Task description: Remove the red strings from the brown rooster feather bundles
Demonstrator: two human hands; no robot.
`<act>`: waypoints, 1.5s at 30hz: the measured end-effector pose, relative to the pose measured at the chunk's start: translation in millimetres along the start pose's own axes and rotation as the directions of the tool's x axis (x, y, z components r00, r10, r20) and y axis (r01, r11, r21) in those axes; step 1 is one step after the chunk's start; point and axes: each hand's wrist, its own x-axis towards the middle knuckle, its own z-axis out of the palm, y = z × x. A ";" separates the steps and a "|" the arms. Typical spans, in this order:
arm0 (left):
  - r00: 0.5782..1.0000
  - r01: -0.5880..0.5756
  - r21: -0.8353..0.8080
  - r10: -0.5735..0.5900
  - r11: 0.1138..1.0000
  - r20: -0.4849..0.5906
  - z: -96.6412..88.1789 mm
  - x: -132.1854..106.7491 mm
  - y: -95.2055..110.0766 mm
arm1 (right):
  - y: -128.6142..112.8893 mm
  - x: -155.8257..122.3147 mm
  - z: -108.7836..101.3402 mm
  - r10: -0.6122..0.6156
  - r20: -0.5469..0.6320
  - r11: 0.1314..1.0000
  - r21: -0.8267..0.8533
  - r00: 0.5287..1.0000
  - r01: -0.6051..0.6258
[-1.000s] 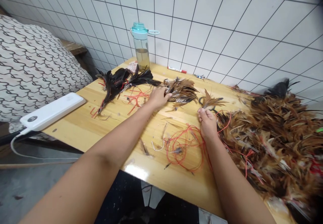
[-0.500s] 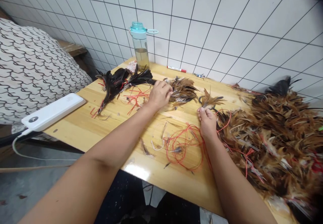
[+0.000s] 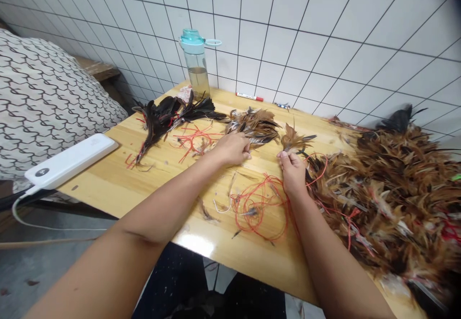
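Note:
My right hand (image 3: 294, 171) pinches the base of a small bunch of brown feathers (image 3: 294, 140), whose tips fan upward and to the right. My left hand (image 3: 236, 149) has its fingers curled together just in front of a loose pile of brown feathers (image 3: 257, 122). Whatever it may hold is hidden by the fingers. Thin red string (image 3: 264, 232) lies in loose loops on the table between my forearms, and a strand of it runs past my right hand. Short red string pieces (image 3: 194, 141) lie left of my left hand.
Black feather bundles (image 3: 158, 117) lie at the left, before a blue-lidded water bottle (image 3: 196, 69). A red-capped marker (image 3: 249, 97) rests near the tiled wall. A large heap of brown feathers (image 3: 403, 194) covers the table's right side. A white power bank (image 3: 72, 160) sits at the left edge.
My left hand has drawn back from the brown feather pile toward me and slightly right, its fingers now curled. My right hand keeps its pinch on the small bunch. The view has shifted slightly.

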 end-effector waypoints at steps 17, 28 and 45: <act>0.948 -0.316 -0.079 0.311 0.946 -0.068 7.3 2.6 14.1 | 5.9 0.5 6.4 -0.082 0.019 0.985 -0.150 0.996 0.084; 0.920 -0.359 0.194 0.381 0.913 -0.088 9.0 0.5 34.8 | 1.6 -1.9 8.9 -0.112 0.204 0.936 -0.306 0.972 0.173; 0.904 -0.161 0.006 0.149 0.987 -0.400 17.6 4.2 7.6 | 2.6 3.4 2.4 0.025 0.078 1.000 0.012 0.997 -0.026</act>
